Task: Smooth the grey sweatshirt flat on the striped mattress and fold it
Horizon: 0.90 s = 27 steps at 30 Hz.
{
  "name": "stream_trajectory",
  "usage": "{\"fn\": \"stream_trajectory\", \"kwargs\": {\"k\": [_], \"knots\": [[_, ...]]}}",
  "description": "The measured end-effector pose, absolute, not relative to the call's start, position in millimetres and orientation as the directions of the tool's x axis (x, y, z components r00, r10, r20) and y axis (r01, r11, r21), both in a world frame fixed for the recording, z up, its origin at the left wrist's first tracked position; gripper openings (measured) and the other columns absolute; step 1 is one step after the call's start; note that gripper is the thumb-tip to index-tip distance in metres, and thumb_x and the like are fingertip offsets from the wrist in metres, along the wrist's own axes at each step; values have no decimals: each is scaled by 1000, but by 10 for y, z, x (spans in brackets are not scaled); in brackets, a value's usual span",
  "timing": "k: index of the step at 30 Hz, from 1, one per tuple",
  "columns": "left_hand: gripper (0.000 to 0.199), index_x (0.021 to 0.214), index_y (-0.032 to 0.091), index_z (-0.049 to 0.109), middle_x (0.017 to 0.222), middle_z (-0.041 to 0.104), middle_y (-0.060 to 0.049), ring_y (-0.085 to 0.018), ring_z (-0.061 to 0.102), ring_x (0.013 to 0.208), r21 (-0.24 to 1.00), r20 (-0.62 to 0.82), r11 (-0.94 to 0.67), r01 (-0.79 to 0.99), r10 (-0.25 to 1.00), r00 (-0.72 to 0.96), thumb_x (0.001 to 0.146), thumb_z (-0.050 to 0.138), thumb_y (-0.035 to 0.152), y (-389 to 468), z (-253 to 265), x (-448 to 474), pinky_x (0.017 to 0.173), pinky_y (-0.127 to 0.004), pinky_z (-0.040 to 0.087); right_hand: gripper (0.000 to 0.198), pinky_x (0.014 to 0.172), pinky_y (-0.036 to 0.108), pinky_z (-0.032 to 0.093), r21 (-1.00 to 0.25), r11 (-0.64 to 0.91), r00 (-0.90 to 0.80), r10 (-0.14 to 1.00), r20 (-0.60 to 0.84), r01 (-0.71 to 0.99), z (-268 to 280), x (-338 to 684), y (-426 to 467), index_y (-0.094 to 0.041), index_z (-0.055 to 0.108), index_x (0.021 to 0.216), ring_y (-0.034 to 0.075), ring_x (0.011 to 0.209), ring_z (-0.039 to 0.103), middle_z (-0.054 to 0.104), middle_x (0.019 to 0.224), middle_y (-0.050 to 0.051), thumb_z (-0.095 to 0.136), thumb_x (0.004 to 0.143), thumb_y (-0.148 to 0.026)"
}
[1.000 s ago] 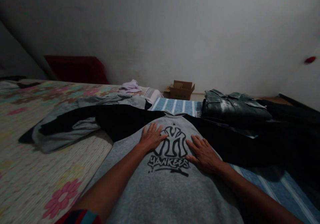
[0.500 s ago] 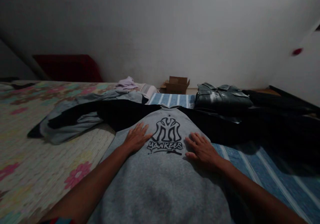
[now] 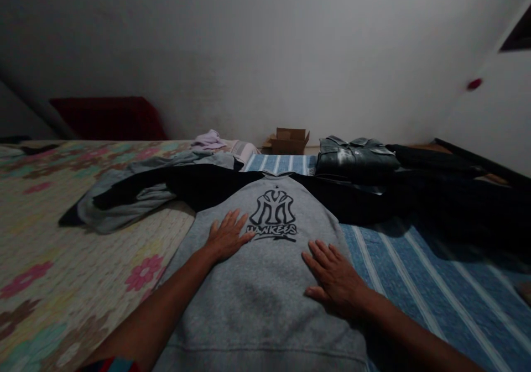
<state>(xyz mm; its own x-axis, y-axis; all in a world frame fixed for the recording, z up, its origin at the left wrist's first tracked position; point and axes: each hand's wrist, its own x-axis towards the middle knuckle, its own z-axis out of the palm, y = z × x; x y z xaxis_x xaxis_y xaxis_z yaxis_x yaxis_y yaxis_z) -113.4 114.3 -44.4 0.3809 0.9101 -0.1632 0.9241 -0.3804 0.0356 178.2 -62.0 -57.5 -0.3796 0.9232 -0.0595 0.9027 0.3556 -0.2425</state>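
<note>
A grey sweatshirt (image 3: pixel 265 294) with black sleeves lies spread out in front of me, its neckline away from me and its hem close to my body. Dark lettering and a logo (image 3: pixel 272 209) mark its chest. Flat on the cloth just left of the lettering rests my left hand (image 3: pixel 227 236), fingers apart. My right hand (image 3: pixel 334 278) also lies flat on the sweatshirt, lower and to the right of the print, with its fingers spread. Neither hand grips the fabric. The left sleeve (image 3: pixel 194 184) reaches over another grey garment (image 3: pixel 103 211).
Beneath lie a flowered bedspread (image 3: pixel 37 239) on the left and a blue striped cloth (image 3: pixel 398 272) on the right. A folded dark denim jacket (image 3: pixel 357 156) sits at the far right beside dark clothes (image 3: pixel 468 206). An open cardboard box (image 3: pixel 290 141) stands by the wall.
My right hand has slid down the sweatshirt toward me, away from the print. My left hand stays beside the lettering. The view has shifted, bringing the hem into sight.
</note>
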Motion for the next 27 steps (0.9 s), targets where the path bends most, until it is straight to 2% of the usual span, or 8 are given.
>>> {"fn": "stream_trajectory", "kwargs": {"k": [3, 7, 11, 14, 17, 20, 23, 27], "knots": [[65, 145, 25, 29, 155, 15, -9, -30, 10, 142, 63, -155, -385, 921, 908, 390, 90, 27, 59, 1188, -489, -1206, 107, -61, 13, 72, 111, 54, 15, -251, 363, -389, 920, -60, 897, -588, 1824, -757, -19, 26, 146, 32, 140, 11, 17, 152, 16, 35, 90, -63], [53, 136, 18, 45, 148, 35, -9, -22, 28, 137, 77, -53, -378, 923, 922, 383, 95, 17, 35, 1345, -574, -1338, 108, -45, 27, 71, 110, 53, 19, -293, 333, -369, 926, -76, 896, -563, 1789, -872, -19, 32, 144, 33, 139, 16, 20, 151, 16, 38, 89, -63], [52, 136, 14, 44, 147, 36, -11, -23, 29, 137, 57, 20, -396, 917, 918, 395, 92, 29, 37, 1392, -642, -1402, 109, -43, 26, 72, 109, 52, 21, -332, 414, -444, 896, -18, 848, -611, 1643, -1025, -23, 30, 145, 32, 139, 16, 21, 151, 14, 41, 87, -65], [51, 136, 15, 43, 147, 37, -10, -22, 29, 137, 47, 28, -430, 901, 903, 430, 92, 29, 37, 1361, -644, -1434, 109, -42, 26, 72, 107, 52, 26, -299, 455, -458, 886, 65, 838, -691, 1576, -1160, -20, 32, 144, 34, 138, 21, 25, 150, 17, 42, 87, -64], [50, 136, 18, 43, 148, 36, -8, -21, 29, 137, 19, 53, -475, 880, 879, 473, 93, 27, 36, 1324, -635, -1470, 108, -41, 27, 69, 104, 46, 34, -186, 582, -529, 805, 267, 792, -778, 1520, -1307, -20, 34, 142, 31, 133, 34, 39, 144, 16, 45, 88, -60], [50, 136, 16, 43, 147, 37, -10, -21, 31, 136, -21, 66, -498, 867, 865, 498, 93, 26, 36, 1297, -631, -1483, 108, -41, 28, 47, 99, 35, 40, 48, 697, -632, 616, 469, 715, -845, 1451, -1444, -21, 43, 135, 23, 122, 49, 55, 131, 11, 45, 94, -42], [50, 134, 14, 45, 146, 39, -11, -21, 32, 135, -38, 64, -507, 861, 858, 509, 93, 28, 35, 1290, -609, -1486, 108, -39, 28, 34, 97, 32, 41, 197, 682, -661, 528, 533, 704, -869, 1423, -1531, -20, 51, 127, 21, 112, 56, 62, 121, 10, 40, 97, -32], [47, 130, 13, 49, 141, 46, -11, -21, 38, 132, -48, 78, -498, 866, 862, 501, 91, 30, 32, 1304, -538, -1533, 109, -37, 29, 30, 101, 34, 38, 262, 640, -647, 491, 584, 723, -867, 1455, -1583, -20, 55, 120, 19, 106, 60, 66, 114, 7, 38, 97, -25]]}}
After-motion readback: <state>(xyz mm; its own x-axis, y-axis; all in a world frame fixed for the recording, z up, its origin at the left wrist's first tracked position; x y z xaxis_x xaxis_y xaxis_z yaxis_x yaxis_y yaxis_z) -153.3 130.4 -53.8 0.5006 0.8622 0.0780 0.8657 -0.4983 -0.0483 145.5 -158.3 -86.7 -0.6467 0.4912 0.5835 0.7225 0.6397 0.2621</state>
